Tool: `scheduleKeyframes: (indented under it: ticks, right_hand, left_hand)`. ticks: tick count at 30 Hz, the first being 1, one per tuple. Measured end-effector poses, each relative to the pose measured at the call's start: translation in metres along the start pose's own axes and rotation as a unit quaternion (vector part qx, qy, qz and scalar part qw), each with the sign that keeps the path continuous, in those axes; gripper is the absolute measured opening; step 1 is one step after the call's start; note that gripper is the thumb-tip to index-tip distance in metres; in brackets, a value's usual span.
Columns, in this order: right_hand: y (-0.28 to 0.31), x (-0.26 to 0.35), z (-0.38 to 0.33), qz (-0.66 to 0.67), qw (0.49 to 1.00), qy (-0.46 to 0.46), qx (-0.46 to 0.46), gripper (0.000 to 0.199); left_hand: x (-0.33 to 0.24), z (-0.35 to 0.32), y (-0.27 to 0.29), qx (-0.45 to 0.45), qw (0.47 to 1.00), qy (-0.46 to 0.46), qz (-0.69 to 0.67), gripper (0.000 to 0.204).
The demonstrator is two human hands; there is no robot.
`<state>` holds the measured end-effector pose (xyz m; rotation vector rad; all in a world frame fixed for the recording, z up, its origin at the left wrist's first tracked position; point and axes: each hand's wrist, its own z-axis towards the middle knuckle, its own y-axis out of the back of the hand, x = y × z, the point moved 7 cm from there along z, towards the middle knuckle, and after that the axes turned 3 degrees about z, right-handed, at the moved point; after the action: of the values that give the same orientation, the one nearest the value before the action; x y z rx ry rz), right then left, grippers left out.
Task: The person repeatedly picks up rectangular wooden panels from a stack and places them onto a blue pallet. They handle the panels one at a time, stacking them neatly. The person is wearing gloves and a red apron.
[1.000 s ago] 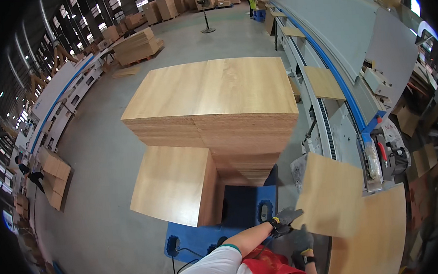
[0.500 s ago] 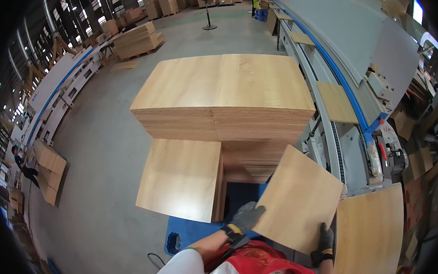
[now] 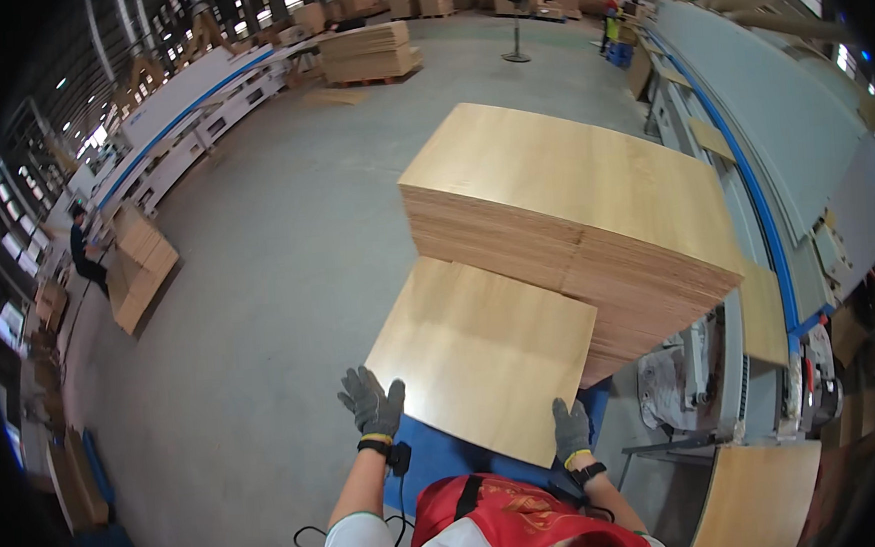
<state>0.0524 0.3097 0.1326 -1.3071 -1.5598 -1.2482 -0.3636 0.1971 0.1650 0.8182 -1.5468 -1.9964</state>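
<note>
A pale wood-grain panel (image 3: 487,351) lies flat on top of the lower stack directly in front of me. My left hand (image 3: 371,405), in a grey glove, is at its near left corner with fingers spread and nothing gripped. At its near right edge is my right hand (image 3: 570,432), also gloved, with the fingers extended flat along the side. Behind stands a taller stack of similar panels (image 3: 567,180), its layered edges facing me. Beneath the lower stack a blue pallet (image 3: 429,467) shows.
On the right runs a long machine with a blue rail (image 3: 753,194) and a panel (image 3: 760,309) on its bed. Another panel (image 3: 757,500) lies at the near right. A person (image 3: 85,250) stands by boards at far left. A fan (image 3: 516,28) and a board stack (image 3: 366,55) stand farther back.
The panel I was holding tilted at the right is now flat on the lower stack. Both hands have moved left with it, and the left has let go. My view has turned left.
</note>
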Motion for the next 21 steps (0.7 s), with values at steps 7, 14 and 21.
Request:
scheduleKeyframes:
  ticks: [7,14,21]
  right_hand:
    - [-0.049,-0.009,0.038,0.033,0.997,-0.055,0.037,0.039]
    - [-0.054,-0.002,0.054,-0.174,0.977,0.105,0.071,0.038]
    - [-0.071,0.029,0.043,-0.126,0.991,-0.038,0.017,0.070]
  left_hand:
    - [0.033,0.038,-0.012,0.084,0.986,0.024,-0.145,0.075]
    - [0.046,0.045,-0.019,0.066,0.988,-0.017,-0.136,0.058]
    - [0.037,0.049,-0.014,0.009,0.983,0.000,-0.184,0.047]
